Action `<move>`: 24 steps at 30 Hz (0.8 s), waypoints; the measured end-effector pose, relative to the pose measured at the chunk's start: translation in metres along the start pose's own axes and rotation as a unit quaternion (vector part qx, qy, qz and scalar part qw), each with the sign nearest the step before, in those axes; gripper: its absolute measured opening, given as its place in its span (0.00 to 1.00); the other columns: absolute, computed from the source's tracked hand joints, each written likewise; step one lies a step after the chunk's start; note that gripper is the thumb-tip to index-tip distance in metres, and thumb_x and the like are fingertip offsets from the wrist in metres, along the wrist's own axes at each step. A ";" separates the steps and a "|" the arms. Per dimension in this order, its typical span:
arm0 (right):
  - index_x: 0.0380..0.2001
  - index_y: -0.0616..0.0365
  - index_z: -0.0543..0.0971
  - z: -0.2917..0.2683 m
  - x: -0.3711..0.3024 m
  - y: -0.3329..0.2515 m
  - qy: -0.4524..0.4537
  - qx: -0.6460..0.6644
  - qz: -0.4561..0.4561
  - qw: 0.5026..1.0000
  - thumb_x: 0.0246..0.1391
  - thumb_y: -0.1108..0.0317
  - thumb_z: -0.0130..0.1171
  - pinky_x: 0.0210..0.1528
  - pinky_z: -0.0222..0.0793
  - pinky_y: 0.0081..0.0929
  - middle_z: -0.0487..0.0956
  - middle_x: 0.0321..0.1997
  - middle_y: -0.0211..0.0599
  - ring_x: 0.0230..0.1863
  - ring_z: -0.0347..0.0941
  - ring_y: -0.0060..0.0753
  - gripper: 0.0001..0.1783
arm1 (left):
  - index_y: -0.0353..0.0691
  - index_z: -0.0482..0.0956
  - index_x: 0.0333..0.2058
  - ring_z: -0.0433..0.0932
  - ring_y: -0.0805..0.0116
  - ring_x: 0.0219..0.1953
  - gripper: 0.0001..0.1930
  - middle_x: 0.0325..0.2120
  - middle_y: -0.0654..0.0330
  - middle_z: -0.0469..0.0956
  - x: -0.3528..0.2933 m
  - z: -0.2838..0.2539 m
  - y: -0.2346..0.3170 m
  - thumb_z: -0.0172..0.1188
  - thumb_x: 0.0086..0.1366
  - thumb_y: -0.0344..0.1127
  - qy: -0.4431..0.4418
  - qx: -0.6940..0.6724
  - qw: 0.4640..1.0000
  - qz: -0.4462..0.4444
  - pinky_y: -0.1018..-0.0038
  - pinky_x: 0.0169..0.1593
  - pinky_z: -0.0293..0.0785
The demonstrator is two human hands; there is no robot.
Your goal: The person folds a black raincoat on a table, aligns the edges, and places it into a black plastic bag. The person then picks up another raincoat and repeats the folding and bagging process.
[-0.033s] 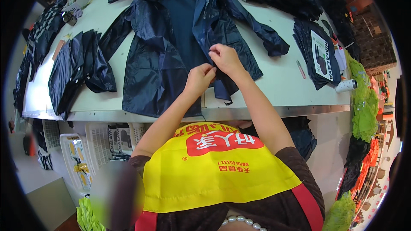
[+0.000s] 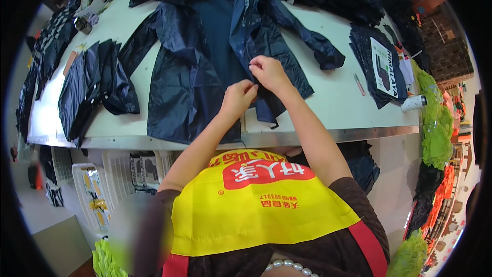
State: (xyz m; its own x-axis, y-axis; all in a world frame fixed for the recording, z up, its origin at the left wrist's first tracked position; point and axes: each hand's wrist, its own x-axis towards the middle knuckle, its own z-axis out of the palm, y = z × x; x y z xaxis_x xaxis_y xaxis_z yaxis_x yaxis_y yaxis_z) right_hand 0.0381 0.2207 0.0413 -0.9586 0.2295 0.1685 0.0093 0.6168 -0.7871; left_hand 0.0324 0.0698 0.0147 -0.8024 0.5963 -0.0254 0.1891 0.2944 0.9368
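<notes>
A dark navy raincoat [image 2: 179, 82] of thin shiny fabric lies opened out in front of me, its front panels apart and one sleeve stretched to each side. My left hand [image 2: 237, 100] is closed in a pinch at the inner edge of the front, low on the coat. Slightly higher and to the right, my right hand [image 2: 269, 74] pinches the same front edge, thumb against fingers. The edge between them is mostly covered by my fingers, so any small part there cannot be made out. A dark flap [image 2: 266, 113] hangs below my right hand.
The white table [image 2: 333, 107] has a metal front edge. A pile of folded dark garments [image 2: 95, 87] lies left. On the right are black printed packages [image 2: 384, 66], small thread snips [image 2: 360, 84] and a white spool [image 2: 413, 103]. More dark clothing covers the back; white baskets [image 2: 115, 174] stand below.
</notes>
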 end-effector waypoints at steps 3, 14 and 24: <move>0.30 0.61 0.79 -0.003 0.001 0.005 -0.008 0.033 0.005 0.999 0.45 0.67 0.55 0.37 0.72 0.36 0.79 0.30 0.48 0.34 0.77 0.48 0.10 | 0.33 0.76 0.27 0.75 0.71 0.20 0.16 0.17 0.59 0.76 0.000 -0.003 0.001 0.54 0.63 0.42 0.018 -0.132 0.989 -0.064 0.77 0.25 0.70; 0.22 0.56 0.74 0.002 -0.010 -0.006 0.085 -0.205 -0.155 0.963 0.47 0.66 0.56 0.33 0.70 0.38 0.73 0.26 0.40 0.32 0.72 0.44 0.06 | 0.39 0.74 0.26 0.76 0.71 0.20 0.14 0.19 0.60 0.75 0.063 -0.027 0.009 0.47 0.63 0.41 -0.037 -0.166 0.971 -0.169 0.78 0.23 0.71; 0.23 0.59 0.74 -0.006 -0.025 -0.002 0.070 -0.196 -0.186 0.960 0.48 0.70 0.54 0.34 0.70 0.36 0.72 0.26 0.42 0.32 0.72 0.44 0.05 | 0.39 0.74 0.26 0.77 0.70 0.23 0.12 0.21 0.60 0.77 0.064 -0.024 0.020 0.50 0.61 0.41 -0.073 -0.163 0.962 -0.206 0.77 0.26 0.71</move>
State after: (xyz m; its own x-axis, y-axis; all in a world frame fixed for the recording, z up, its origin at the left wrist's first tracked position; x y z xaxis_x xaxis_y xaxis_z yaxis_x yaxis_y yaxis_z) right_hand 0.0634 0.2182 0.0416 -0.8687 0.0205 0.4949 -0.1934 0.9058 -0.3770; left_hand -0.0289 0.0958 0.0404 -0.6792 0.5839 -0.4447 -0.3343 0.2932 0.8957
